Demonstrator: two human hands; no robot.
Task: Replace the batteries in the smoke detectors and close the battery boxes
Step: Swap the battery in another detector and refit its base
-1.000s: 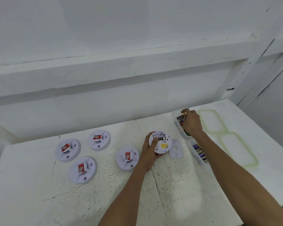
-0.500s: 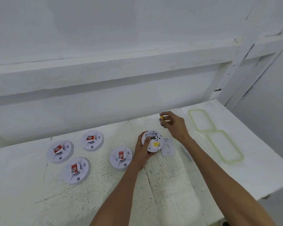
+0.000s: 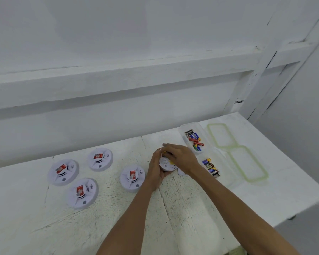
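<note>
A white round smoke detector [image 3: 165, 165] lies back-side up on the table, gripped at its left rim by my left hand [image 3: 155, 169]. My right hand [image 3: 180, 157] rests over its top, fingers closed on a battery [image 3: 164, 152] with a yellow end, pressed at the detector's open battery box. The battery box cover [image 3: 181, 172] peeks out under my right wrist. Several other detectors sit face up to the left, the nearest [image 3: 132, 177] beside my left hand.
A clear box [image 3: 184, 128] with several mixed batteries stands at the back right. A second clear box with a row of batteries [image 3: 211, 168] lies nearer. Two green-rimmed lids [image 3: 248, 178] rest further right, near the table's right edge.
My right hand has come back from the battery box with a battery and now sits over the detector. My left hand keeps its hold on the detector.
</note>
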